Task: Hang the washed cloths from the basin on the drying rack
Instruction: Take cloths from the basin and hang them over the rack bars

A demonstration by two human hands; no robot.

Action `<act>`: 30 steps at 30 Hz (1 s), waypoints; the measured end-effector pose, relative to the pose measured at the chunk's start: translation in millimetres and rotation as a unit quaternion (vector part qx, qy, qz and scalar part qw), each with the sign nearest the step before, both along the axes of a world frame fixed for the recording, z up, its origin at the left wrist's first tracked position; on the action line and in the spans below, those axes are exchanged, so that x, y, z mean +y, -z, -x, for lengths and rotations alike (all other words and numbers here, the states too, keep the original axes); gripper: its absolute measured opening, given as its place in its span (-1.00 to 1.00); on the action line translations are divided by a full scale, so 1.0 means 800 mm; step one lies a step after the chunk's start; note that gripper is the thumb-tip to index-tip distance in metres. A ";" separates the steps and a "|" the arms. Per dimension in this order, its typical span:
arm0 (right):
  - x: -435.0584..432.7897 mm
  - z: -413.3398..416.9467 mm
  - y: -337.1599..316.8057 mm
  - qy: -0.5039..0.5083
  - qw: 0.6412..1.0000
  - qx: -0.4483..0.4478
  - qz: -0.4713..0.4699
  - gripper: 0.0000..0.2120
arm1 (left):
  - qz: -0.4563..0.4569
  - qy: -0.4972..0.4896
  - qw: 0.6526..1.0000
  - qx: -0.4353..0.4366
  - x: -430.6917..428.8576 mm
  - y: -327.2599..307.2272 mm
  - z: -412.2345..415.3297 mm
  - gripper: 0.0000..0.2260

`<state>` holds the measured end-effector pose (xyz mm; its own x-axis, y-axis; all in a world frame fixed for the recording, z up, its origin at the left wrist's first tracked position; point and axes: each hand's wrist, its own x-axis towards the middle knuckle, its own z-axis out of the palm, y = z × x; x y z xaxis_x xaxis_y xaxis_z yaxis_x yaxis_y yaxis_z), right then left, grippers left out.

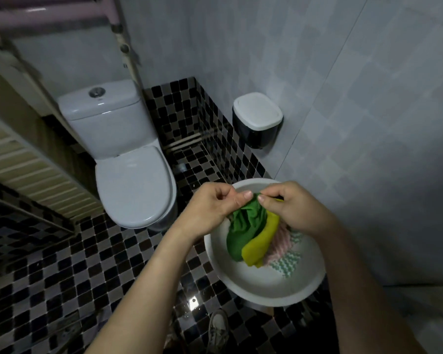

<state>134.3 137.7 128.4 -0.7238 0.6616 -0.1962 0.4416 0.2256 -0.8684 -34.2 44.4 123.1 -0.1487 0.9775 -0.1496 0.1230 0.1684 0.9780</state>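
Cloths lay bunched in the white basin (256,290), which stood on the tiled floor (62,264) at the lower right, near the wall and well apart from the toilet (128,162). The step in hand looked to be the picking-up of the first cloth: the green cloth (243,226) was being drawn up out of the heap by its top edge, while the yellow cloth (261,241) lay against its right side and a pink-and-white patterned cloth (279,245) and a teal zigzag one (285,267) stayed beneath in the basin.

The left hand (210,210) pinched the upper edge of the green cloth between thumb and forefinger. The right hand (292,205) pinched the same edge just beside it, the two sets of fingertips almost touching. Both hands were thus closed on the green cloth, seemingly hunting for a corner or hem.

The green cloth hung crumpled, its long axis running from the pinched top edge down and slightly left toward the basin floor, the lower end still resting inside the basin against the yellow one.

Nothing appeared to hang yet on the pink bars of the drying rack (49,14) at the upper left, high above the toilet. The next move probably called for spreading the hands apart along the hem to open the cloth flat, lifting it clear so the yellow cloth did not trail with it, then turning up and left to the rack.
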 end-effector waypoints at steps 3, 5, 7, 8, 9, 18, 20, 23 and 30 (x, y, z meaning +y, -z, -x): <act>0.008 0.007 -0.034 -0.064 0.998 -0.018 0.006 -0.79 | 0.051 0.118 0.992 -0.009 -0.004 -0.025 0.015 -0.66; 0.013 0.011 -0.052 -0.078 0.997 -0.028 0.000 -0.77 | 0.053 0.146 0.988 -0.007 -0.007 -0.041 0.024 -0.74; 0.017 0.014 -0.066 -0.066 0.998 -0.019 -0.003 -0.80 | 0.010 0.108 0.994 -0.011 -0.010 -0.049 0.036 -0.79; 0.019 0.015 -0.072 -0.061 0.998 -0.006 0.005 -0.83 | -0.018 0.072 0.997 -0.019 -0.012 -0.051 0.041 -0.80; 0.019 0.016 -0.078 -0.063 0.998 0.005 0.017 -0.86 | -0.038 0.032 0.998 -0.035 -0.013 -0.049 0.043 -0.79; 0.002 0.051 -0.123 -0.013 0.997 0.045 -0.061 -0.63 | -0.152 -0.222 0.963 0.016 -0.024 -0.100 0.032 -0.77; -0.015 0.068 -0.133 -0.074 0.993 0.029 -0.092 -0.56 | -0.153 -0.192 0.968 0.047 -0.032 -0.114 0.038 -0.73; -0.043 0.118 -0.126 -0.139 0.983 0.006 -0.123 -0.91 | -0.161 -0.174 0.969 0.073 -0.051 -0.131 0.057 -0.69; -0.077 0.211 -0.095 -0.199 0.967 -0.033 -0.158 -0.80 | -0.201 -0.332 0.921 0.039 -0.134 -0.158 0.144 -0.62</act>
<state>-34.8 76.1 204.0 -0.9257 0.3687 -0.0843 0.3182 0.6388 -0.7005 -149.6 -62.5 249.6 -0.7286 0.6415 0.2400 0.1954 -0.1412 0.9705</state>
